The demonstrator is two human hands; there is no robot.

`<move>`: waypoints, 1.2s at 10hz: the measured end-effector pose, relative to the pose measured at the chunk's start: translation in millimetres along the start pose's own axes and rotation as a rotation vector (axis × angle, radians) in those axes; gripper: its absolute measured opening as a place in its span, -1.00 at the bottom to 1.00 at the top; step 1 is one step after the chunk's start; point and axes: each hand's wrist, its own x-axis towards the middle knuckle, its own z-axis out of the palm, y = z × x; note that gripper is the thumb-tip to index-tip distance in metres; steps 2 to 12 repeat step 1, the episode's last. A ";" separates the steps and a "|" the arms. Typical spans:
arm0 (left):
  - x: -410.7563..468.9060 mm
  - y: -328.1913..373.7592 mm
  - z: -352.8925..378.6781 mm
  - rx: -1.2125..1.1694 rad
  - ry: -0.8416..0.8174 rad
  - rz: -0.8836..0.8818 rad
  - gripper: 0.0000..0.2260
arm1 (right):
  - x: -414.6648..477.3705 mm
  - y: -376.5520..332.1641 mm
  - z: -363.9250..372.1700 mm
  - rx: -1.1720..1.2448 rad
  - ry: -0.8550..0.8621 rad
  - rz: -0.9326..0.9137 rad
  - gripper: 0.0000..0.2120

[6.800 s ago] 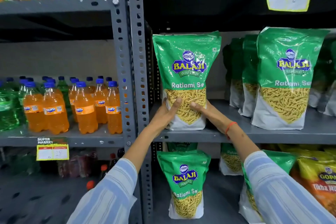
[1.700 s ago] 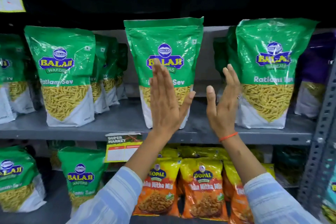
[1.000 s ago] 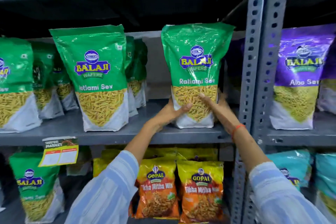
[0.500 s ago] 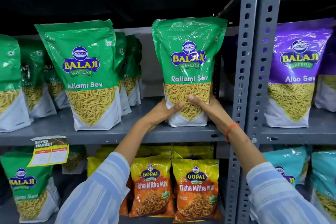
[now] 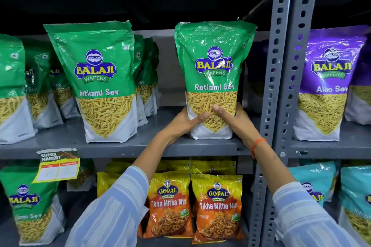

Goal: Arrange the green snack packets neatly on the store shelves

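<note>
A green snack packet (image 5: 212, 78) stands upright on the grey shelf (image 5: 160, 147), close to the steel upright (image 5: 271, 90) at the bay's right end; its long axis runs vertically. The left hand (image 5: 183, 121) and right hand (image 5: 232, 119) clasp its lower part from either side, thumbs across the front, fingers curled around it; both sit equally near, directly below its middle. A neighbouring green packet (image 5: 100, 86) stands well apart to the left; any squaring up likely pivots on the base.

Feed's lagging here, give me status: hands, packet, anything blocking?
Left hand and right hand both clasp the green Ratlami Sev packet. Packet upright on the middle shelf, beside the upright post. Nothing blocking.
</note>
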 end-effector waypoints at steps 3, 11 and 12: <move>-14.4 3.8 2.7 0.013 0.157 -0.009 0.02 | -20.9 -1.5 24.0 -0.261 0.334 -0.081 -0.21; -14.4 3.8 2.7 0.013 0.157 -0.009 0.02 | -20.9 -1.5 24.0 -0.261 0.334 -0.081 -0.21; -14.4 3.8 2.7 0.013 0.157 -0.009 0.02 | -20.9 -1.5 24.0 -0.261 0.334 -0.081 -0.21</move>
